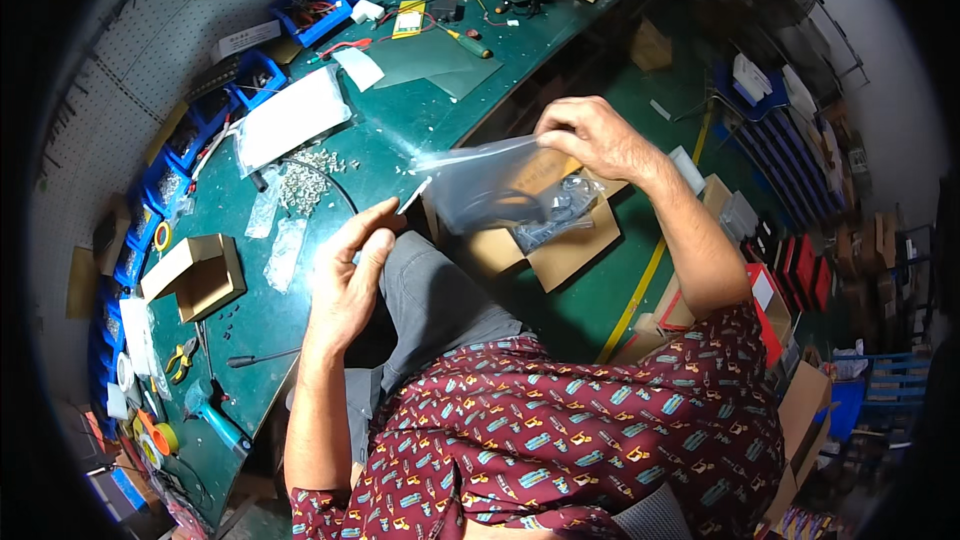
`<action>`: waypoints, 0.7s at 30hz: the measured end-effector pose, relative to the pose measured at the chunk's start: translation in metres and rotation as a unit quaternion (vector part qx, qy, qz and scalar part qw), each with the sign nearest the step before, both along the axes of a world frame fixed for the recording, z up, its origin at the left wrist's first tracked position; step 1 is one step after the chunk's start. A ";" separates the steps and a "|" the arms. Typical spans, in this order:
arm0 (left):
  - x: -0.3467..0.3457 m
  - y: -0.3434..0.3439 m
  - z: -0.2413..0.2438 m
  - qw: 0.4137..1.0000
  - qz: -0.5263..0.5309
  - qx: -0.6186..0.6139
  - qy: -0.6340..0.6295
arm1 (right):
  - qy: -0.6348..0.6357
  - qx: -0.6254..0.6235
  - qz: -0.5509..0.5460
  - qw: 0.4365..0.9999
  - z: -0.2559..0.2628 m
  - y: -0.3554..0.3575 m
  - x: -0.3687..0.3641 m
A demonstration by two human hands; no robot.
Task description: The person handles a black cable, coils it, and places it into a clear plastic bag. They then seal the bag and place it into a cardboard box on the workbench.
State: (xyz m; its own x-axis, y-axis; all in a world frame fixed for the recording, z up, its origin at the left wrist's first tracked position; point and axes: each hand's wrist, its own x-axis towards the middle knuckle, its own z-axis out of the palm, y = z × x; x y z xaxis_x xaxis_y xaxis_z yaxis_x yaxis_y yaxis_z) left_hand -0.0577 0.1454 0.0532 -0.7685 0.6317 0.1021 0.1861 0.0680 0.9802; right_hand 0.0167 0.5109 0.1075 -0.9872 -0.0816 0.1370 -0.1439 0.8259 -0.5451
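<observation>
My right hand [589, 131] pinches the upper corner of a clear plastic bag [487, 184], which hangs over an open cardboard box on the floor. A dark cable seems to lie inside the bag. My left hand [356, 262] is raised at the bench edge, its fingertips near a thin pale strip [415, 196] beside the bag; whether they touch it I cannot tell. In the cardboard box [574, 259] are plastic-wrapped dark parts [551, 225]. Small metal parts [306, 184] lie heaped on the green bench, next to a black cable [330, 178] and small clear bags [283, 255].
The green workbench [382, 139] holds a white packet [292, 120], an open small carton [217, 289], pliers [182, 360], a teal-handled tool [221, 424] and a screwdriver [471, 43]. Blue bins [311, 13] line its back. Cartons and red boxes [802, 274] stand on the right.
</observation>
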 end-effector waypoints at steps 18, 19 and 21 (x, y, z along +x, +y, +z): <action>0.047 -0.077 -0.091 0.973 0.064 -0.077 -0.206 | -0.076 -0.134 -0.134 0.979 -0.402 -0.046 0.112; 0.052 -0.084 -0.092 0.971 0.076 -0.078 -0.214 | -0.024 -0.140 -0.094 0.985 -0.402 -0.059 0.100; 0.063 -0.097 -0.097 0.970 0.083 -0.090 -0.211 | -0.022 -0.163 -0.122 0.979 -0.390 -0.076 0.086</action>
